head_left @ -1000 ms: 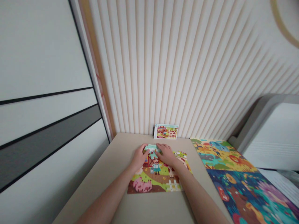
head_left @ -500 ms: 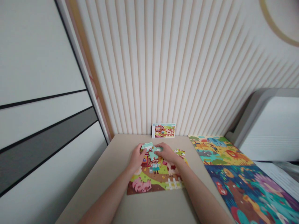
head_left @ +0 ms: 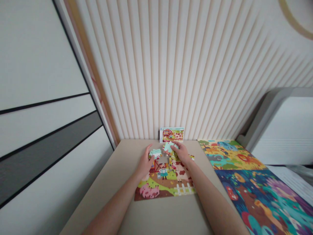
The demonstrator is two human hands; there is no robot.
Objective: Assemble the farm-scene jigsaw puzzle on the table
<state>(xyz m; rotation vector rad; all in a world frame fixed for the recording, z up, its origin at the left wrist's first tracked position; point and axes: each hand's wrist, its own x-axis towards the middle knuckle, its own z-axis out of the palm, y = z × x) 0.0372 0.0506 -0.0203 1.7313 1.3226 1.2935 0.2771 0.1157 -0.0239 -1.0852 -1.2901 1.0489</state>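
Light blue puzzle pieces [head_left: 155,152] are held in my left hand [head_left: 146,162], above the upper left part of the farm puzzle [head_left: 156,181]. My right hand [head_left: 181,153] pinches another light blue piece [head_left: 169,147] over the puzzle's upper edge, apart from the left hand. Pink pigs, a farmer figure, a spotted cow and a white fence show on the joined part. A gap with bare table lies between the hands. The picture card [head_left: 171,134] with the same farm scene stands upright behind them.
To the right lie a yellow animal puzzle [head_left: 234,156] and a dark blue animal puzzle [head_left: 261,199]. A ribbed wall panel [head_left: 156,71] rises behind the table [head_left: 107,169]. White cabinet fronts [head_left: 49,176] stand at the left, a grey-white object [head_left: 288,130] at the right.
The hands have moved apart. My right hand has carried a light blue piece up and to the right, away from the pieces in my left hand. The left hand's fingers have spread somewhat.
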